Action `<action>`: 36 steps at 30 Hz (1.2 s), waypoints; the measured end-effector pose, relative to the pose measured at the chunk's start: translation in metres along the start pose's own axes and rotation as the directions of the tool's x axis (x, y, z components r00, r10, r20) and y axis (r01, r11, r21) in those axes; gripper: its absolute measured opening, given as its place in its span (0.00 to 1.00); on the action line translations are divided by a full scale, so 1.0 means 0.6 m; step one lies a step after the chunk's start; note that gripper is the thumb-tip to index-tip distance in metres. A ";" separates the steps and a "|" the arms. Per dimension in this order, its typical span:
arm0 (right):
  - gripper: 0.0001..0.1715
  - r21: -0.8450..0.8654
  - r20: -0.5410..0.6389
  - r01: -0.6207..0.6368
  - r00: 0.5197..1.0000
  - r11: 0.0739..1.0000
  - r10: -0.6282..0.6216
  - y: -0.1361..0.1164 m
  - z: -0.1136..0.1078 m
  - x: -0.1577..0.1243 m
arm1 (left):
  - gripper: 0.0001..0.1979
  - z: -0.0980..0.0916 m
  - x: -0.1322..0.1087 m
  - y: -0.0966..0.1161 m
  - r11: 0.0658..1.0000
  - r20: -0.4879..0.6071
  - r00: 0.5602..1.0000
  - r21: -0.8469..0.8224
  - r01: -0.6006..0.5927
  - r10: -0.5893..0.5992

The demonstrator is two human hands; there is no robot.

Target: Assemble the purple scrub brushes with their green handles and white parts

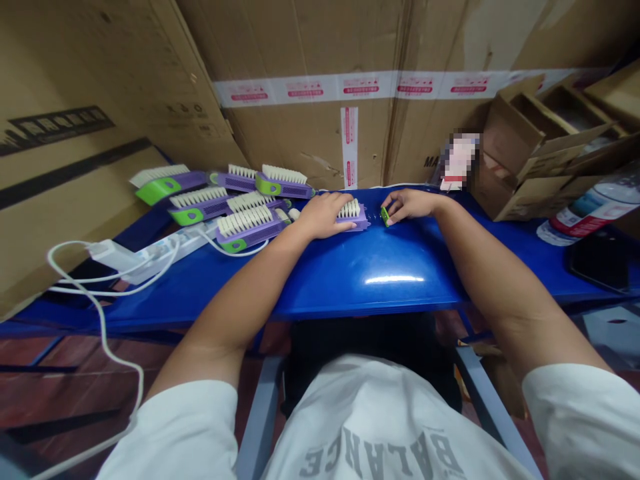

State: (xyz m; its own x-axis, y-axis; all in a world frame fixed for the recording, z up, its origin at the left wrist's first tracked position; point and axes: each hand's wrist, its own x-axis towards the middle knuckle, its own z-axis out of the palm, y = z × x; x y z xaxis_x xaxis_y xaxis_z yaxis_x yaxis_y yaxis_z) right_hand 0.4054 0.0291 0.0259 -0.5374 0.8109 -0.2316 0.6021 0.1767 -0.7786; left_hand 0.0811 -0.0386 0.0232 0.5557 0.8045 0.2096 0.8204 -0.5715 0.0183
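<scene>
White shirt (380, 427) with gray letters at 6 o'clock. Blue table (365, 293) just past it. Left hand (320, 215) at 12 o'clock, fingers closed over one end of purple brush (356, 217). Right hand (407, 205) just beside, fingers pinched narrow on small green piece (385, 215). More purple brushes (250, 227) at 10 o'clock. White plug strip (173, 245) at 9 o'clock. Water bottle (595, 207) at 3 o'clock, cardboard boxes (540, 153) at 2 o'clock.

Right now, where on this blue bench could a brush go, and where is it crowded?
Bare bench lies between the near edge, left hand and right hand. A patch sits between the right forearm and water bottle. Crowded: the left end, with purple-green brushes and a power strip.
</scene>
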 end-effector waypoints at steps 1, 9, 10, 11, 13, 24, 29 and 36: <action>0.42 0.002 0.003 0.001 1.000 1.000 -0.001 0.000 0.001 0.000 | 0.40 0.000 0.000 0.000 1.000 -0.001 1.000 -0.001 0.002 -0.002; 0.44 -0.003 0.004 0.011 1.000 1.000 -0.011 -0.005 0.005 -0.001 | 0.40 0.001 0.000 0.000 1.000 -0.008 1.000 -0.010 -0.004 0.004; 0.43 -0.001 0.002 0.015 1.000 1.000 -0.015 -0.006 0.006 -0.001 | 0.40 0.000 0.000 0.001 1.000 -0.004 1.000 -0.007 0.000 0.000; 0.43 0.002 0.002 0.018 1.000 1.000 -0.018 -0.007 0.006 -0.001 | 0.41 -0.001 0.000 0.001 1.000 0.000 1.000 -0.004 0.004 -0.004; 0.42 0.004 0.000 0.017 1.000 1.000 -0.017 -0.010 0.008 -0.002 | 0.41 -0.002 0.000 0.003 1.000 0.008 1.000 0.001 0.007 -0.007; 0.40 0.003 -0.013 -0.002 1.000 1.000 0.002 -0.017 0.018 -0.002 | 0.40 0.001 -0.001 -0.001 1.000 -0.003 1.000 0.003 0.010 -0.010; 0.39 -0.019 -0.035 -0.012 0.999 1.000 0.011 -0.017 0.020 0.001 | 0.41 0.000 -0.002 0.002 1.000 0.004 1.000 0.013 0.020 -0.020; 0.37 -0.007 -0.039 0.015 0.999 1.000 -0.016 -0.017 0.020 0.002 | 0.40 0.002 0.001 -0.001 1.000 -0.009 1.000 -0.007 0.005 -0.005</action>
State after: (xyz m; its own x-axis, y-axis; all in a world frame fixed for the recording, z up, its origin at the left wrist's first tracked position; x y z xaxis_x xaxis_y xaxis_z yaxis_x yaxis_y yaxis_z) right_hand 0.3917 0.0215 0.0266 -0.5236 0.8290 -0.1966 0.5978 0.1931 -0.7780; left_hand 0.0813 -0.0378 0.0219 0.5501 0.8061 0.2182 0.8225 -0.5682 0.0258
